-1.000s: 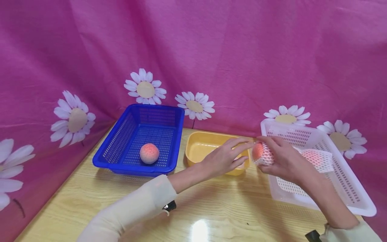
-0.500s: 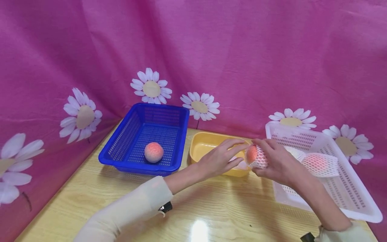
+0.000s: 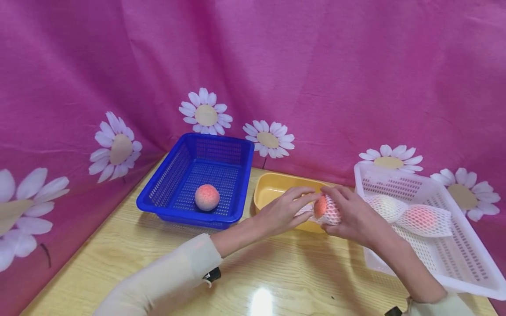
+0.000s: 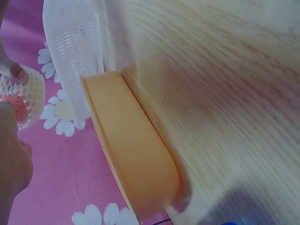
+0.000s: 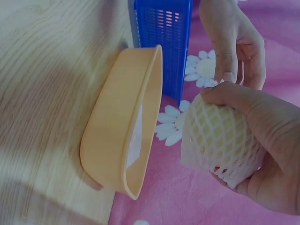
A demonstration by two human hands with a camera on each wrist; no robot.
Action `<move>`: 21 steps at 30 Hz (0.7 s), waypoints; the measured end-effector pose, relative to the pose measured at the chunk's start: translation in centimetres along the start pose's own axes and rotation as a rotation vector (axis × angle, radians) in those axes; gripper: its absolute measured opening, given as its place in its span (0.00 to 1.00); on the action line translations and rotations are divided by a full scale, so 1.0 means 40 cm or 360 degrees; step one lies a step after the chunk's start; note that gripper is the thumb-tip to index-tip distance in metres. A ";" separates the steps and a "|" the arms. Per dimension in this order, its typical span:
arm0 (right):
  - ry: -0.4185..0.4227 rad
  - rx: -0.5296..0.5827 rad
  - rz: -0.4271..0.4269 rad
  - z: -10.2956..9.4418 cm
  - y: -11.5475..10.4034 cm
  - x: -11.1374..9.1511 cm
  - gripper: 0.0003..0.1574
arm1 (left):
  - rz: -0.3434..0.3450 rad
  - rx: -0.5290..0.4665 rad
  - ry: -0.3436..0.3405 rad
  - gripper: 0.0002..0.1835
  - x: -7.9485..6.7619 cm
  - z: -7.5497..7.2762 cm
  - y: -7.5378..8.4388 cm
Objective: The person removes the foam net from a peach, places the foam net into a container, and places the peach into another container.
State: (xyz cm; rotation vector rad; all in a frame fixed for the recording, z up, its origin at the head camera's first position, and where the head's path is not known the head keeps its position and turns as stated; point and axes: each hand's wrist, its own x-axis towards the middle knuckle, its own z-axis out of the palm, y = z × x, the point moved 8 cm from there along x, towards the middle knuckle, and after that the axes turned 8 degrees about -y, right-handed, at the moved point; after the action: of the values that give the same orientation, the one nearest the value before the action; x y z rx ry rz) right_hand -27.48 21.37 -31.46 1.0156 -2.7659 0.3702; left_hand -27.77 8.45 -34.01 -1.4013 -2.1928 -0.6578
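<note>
In the head view my right hand (image 3: 356, 217) holds a peach (image 3: 327, 210) in a white foam net above the right end of a yellow tray (image 3: 272, 177). Thumb and fingers wrap the net in the right wrist view, where pale fruit (image 5: 222, 131) shows through the mesh. The peach's bare orange-red end faces my left hand (image 3: 280, 213). That hand reaches over the tray, its thumb and fingers spread loosely at the peach's bare end; whether they touch it is unclear. Another peach (image 3: 207, 197), without a net, lies in a blue basket (image 3: 146, 202) at left.
At right a white basket (image 3: 470, 287) contains a pale netted fruit (image 3: 385, 207) and a netted peach (image 3: 423, 218). White material (image 5: 135, 140) lies inside the yellow tray. A pink flowered cloth (image 3: 316, 79) hangs behind the wooden table (image 3: 253, 272).
My right hand has brought the netted peach leftward, from beside the white basket to over the yellow tray, closer to my left hand. The whole view has shifted slightly.
</note>
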 end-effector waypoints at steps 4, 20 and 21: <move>-0.0026 0.0000 0.0004 0.011 -0.007 0.005 0.54 | -0.0013 -0.0033 -0.0002 0.23 -0.011 0.000 -0.003; -0.0076 -0.0057 -0.0006 0.075 -0.030 0.013 0.52 | -0.0014 -0.0021 -0.0133 0.24 -0.062 0.025 -0.009; -0.0074 -0.0061 -0.0012 0.079 -0.033 0.013 0.51 | -0.0007 -0.0024 -0.0139 0.24 -0.066 0.027 -0.009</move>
State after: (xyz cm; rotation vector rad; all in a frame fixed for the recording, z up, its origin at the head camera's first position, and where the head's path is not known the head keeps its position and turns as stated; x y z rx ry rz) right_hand -27.24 19.19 -34.11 1.0383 -2.7981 0.2954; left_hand -27.21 7.13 -36.49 -1.4584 -2.2631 -0.6272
